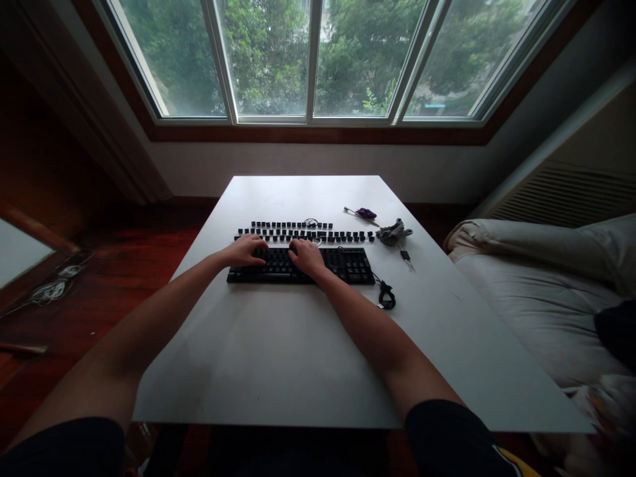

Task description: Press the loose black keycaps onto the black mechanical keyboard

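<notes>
A black keyboard point(348, 265) lies on the white table, its long side facing me. My left hand point(247, 250) is over its left end, thumb apart from the fingers and nothing visible in the grasp. Near the keyboard's middle, my right hand point(307, 257) rests with bent fingers over the keys; its fingertips are partly hidden. Just behind the keyboard, many loose black keycaps point(342, 236) stand in rows. Among them lies a small wire-like item point(311, 223). The keyboard's coiled black cable point(386, 295) sits off its right end.
The white table point(278, 358) stands before a window point(271, 59). Toward its right are a crumpled grey cloth point(394, 232), a purple item point(366, 213), a thin stick point(350, 210) and a small black tag-like piece point(406, 256). A light couch point(517, 311) is at the right.
</notes>
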The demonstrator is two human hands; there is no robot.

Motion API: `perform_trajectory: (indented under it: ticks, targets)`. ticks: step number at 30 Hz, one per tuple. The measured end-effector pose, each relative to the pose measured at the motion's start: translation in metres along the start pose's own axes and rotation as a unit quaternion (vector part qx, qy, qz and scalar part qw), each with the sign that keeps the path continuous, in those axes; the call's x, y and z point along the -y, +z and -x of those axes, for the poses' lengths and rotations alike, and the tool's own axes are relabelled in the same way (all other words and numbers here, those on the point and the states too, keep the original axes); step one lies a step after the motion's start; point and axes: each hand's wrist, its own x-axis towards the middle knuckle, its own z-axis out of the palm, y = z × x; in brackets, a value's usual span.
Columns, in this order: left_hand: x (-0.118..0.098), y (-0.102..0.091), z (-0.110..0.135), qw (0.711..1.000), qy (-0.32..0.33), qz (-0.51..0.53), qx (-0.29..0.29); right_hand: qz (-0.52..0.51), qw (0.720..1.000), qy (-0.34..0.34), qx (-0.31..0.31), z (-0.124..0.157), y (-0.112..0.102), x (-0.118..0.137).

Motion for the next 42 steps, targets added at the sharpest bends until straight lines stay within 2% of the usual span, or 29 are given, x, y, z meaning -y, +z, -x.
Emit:
perform_trajectory:
  ticks: [2, 10, 14, 19, 21, 23, 26, 28, 33, 42]
  targets:
    - [0.003, 0.000, -0.001, 1.000, -0.006, -0.019, 0.003, 0.003, 1.000, 0.000, 0.002, 0.000, 0.000, 0.000]
    - [0.007, -0.001, -0.011, 0.995, -0.020, -0.064, 0.079, 0.011, 1.000, 0.008, 0.015, 0.000, -0.002, 0.003]
    - [0.007, -0.001, -0.012, 0.992, -0.022, -0.090, 0.082, 0.012, 1.000, 0.013, 0.015, 0.000, -0.002, 0.003]
    - [0.008, -0.001, -0.013, 0.995, -0.023, -0.069, 0.075, 0.008, 1.000, 0.004, 0.006, 0.000, -0.003, 0.002]
    - [0.010, -0.004, -0.013, 0.996, -0.014, -0.049, 0.067, 0.006, 1.000, 0.006, 0.010, 0.000, -0.004, 0.002]
    - [0.015, -0.007, -0.013, 0.999, -0.018, -0.031, 0.032, 0.005, 1.000, 0.008, 0.015, 0.000, -0.006, 0.002]
    - [0.026, -0.010, -0.012, 0.993, -0.083, -0.052, -0.063, 0.003, 1.000, 0.010, 0.019, 0.001, -0.007, 0.003]
    - [0.033, -0.010, -0.011, 0.984, -0.121, -0.083, -0.100, 0.002, 1.000, 0.013, 0.019, 0.000, -0.007, 0.003]
    - [0.038, -0.003, -0.014, 0.983, -0.127, -0.095, -0.094, 0.004, 1.000, 0.013, 0.020, 0.000, -0.007, 0.004]
    - [0.037, 0.013, -0.037, 0.985, -0.127, -0.085, -0.076, 0.005, 1.000, 0.007, 0.013, 0.000, -0.004, 0.001]
